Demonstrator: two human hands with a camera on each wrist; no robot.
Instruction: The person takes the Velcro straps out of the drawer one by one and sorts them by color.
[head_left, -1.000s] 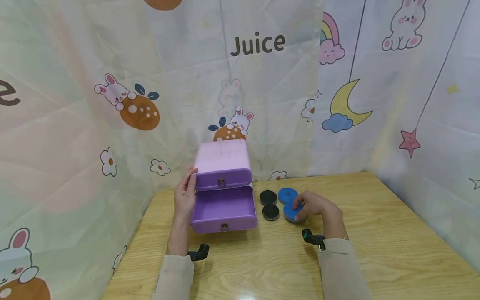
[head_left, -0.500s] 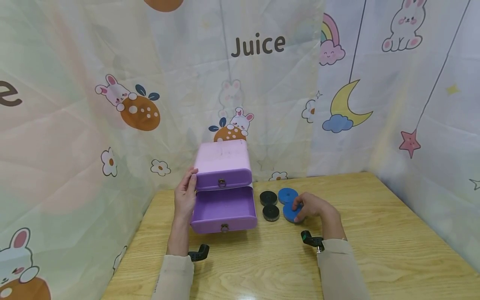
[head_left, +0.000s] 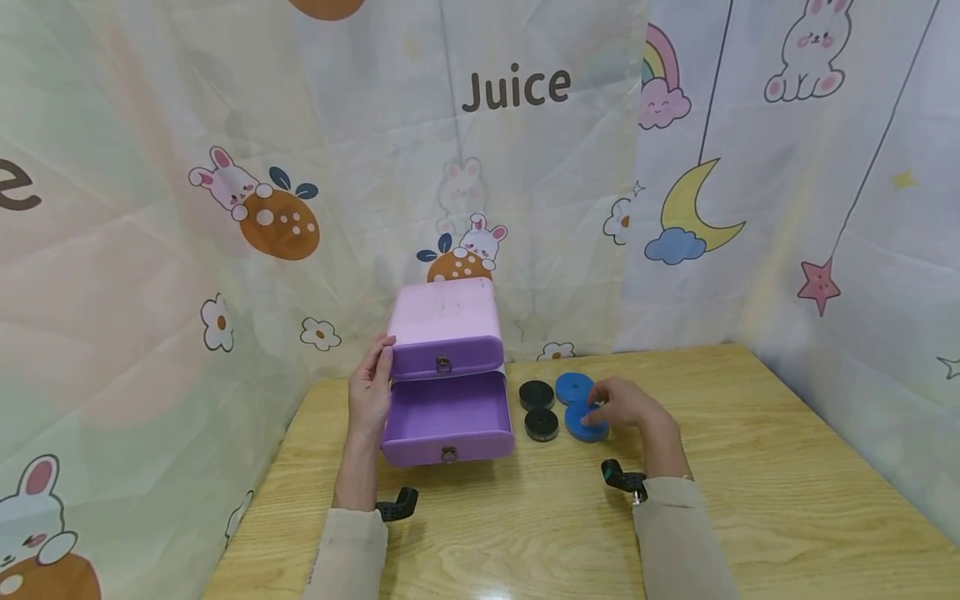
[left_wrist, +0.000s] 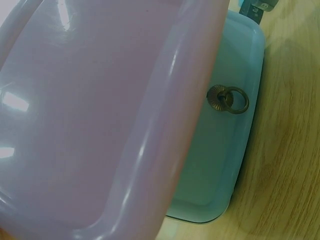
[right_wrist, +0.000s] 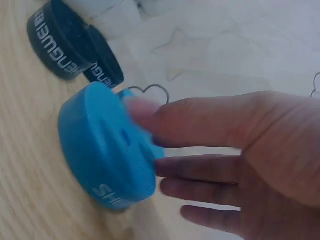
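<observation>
A pink drawer box with two purple drawers stands on the table; its lower drawer is pulled out and bare inside. My left hand rests against the box's left side, thumb by the front corner. My right hand is at the nearer blue tape roll, thumb over its top and the other fingers extended behind it in the right wrist view. Behind lies a second blue tape roll. Left of these sit two black tape rolls, with white lettering on their sides in the right wrist view.
The wooden table runs up to a printed cloth backdrop, which also hangs at both sides. A brass ring pull sticks out from the lower drawer's front. Black wrist cameras jut inward from the forearms.
The right thumb and fingers have slid from around the nearer blue roll's edges to over its top. That roll sits very slightly farther back. The left hand and drawer box stay put.
</observation>
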